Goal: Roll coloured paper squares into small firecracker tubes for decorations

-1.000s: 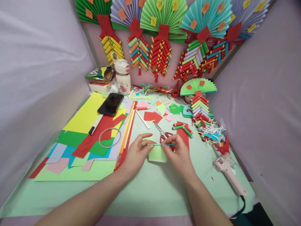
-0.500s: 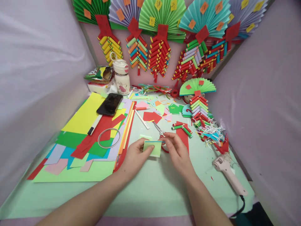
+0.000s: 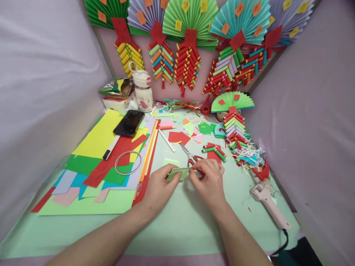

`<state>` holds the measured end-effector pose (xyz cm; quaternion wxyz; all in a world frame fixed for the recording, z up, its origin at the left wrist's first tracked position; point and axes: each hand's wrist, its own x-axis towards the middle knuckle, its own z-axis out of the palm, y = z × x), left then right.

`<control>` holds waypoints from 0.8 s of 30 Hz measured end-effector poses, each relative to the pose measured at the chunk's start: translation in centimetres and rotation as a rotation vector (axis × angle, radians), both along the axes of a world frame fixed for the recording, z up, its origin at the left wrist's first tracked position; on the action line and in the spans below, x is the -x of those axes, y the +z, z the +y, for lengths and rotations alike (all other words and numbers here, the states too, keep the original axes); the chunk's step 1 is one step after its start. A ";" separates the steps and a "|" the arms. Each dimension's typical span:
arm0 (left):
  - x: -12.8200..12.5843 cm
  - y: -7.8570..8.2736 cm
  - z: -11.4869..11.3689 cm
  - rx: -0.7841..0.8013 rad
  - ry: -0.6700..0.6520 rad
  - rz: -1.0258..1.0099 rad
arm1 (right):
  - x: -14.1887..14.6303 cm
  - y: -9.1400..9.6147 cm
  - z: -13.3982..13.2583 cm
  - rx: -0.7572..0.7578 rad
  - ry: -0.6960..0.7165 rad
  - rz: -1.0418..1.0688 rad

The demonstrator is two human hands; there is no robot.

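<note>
Left hand (image 3: 161,186): pinching the pale green paper (image 3: 183,173) from its left side, thumb laid across the near face and fingers behind.
Right hand (image 3: 209,181): thumb and fingertips pressed together at the right end of the same paper, the other fingers curled.
Pale green paper: between the two hands above the middle of the desk (image 3: 177,232), tilted so that its face looks narrow; a thin bluish line runs along its far edge.
Lime sheet (image 3: 172,162): flat on the desk, just beyond the left hand.
Scissors (image 3: 188,151): beyond the right hand, blades pointing away and to the left; the hand partly hides the red handles, and whether it touches them I cannot tell.
Paper rolls (image 3: 215,149): red and green, on a red strip (image 3: 213,159) beyond the right hand.
White pen (image 3: 167,140): slanting on the desk, left of the red cut-out (image 3: 179,137).
Paper stack (image 3: 91,138): sheets of many colours on the left, bearing a phone (image 3: 129,123), a black-tipped marker (image 3: 111,147) and a metal ring (image 3: 127,174).
Bottle (image 3: 144,98): upright at the back left.
Glue gun (image 3: 271,207): lying on the right, cord trailing over the near edge.
Small fan (image 3: 233,100): green and pleated, at the back right, with rows of coloured rolls below it.
Large fans (image 3: 191,18): along the back wall, strings of rolls hanging beneath.
</note>
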<state>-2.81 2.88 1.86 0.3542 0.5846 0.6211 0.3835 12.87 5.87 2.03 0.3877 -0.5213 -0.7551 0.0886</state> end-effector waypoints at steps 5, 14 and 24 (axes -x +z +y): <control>0.0 0.0 -0.2 -0.043 -0.028 0.037 | 0.0 0.0 -0.1 0.047 -0.021 0.013; 0.0 -0.5 -0.4 -0.116 -0.049 0.075 | 0.0 -0.3 0.3 0.327 -0.031 0.234; -0.1 -0.2 -0.4 -0.104 -0.030 0.083 | -0.1 -1.1 0.6 0.661 0.011 0.570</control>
